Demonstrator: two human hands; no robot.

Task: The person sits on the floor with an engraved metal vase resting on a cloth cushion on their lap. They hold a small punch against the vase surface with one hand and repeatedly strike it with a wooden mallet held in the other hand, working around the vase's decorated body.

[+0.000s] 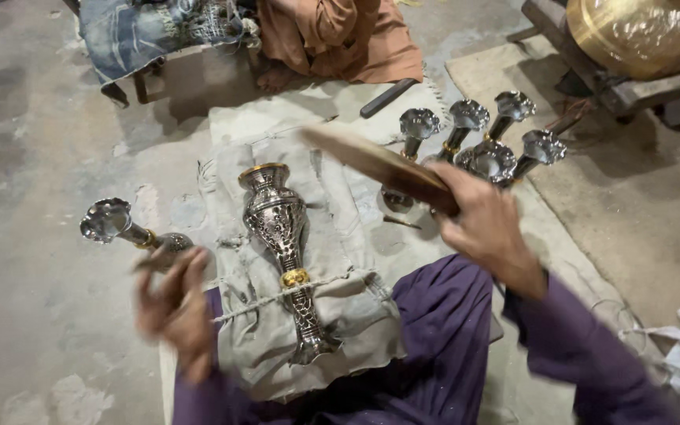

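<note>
Right hand (488,228): mine, closed around the near end of a flat wooden paddle (371,161), which I held raised and slanted over the cloth.
Left hand (176,303): blurred; fingers bent near the base of a small silver goblet (116,224). Whether I gripped it, I could not tell.
Vase (285,252): engraved silver with gold rim and gold collar, lying mouth-away on a padded grey cloth (340,315) across my lap, tied down by a cord.
Finished goblets (482,134): a cluster standing upright just beyond the paddle's tip side, close together.
Risk: I judged a wide swing of the paddle could knock the cluster over; the vase could roll if the cord slipped.
Edges and room: open concrete floor (33,315) to my left; a second person's orange garment (340,39) ahead; a wooden stand bearing a brass bowl (639,31) at far right.
</note>
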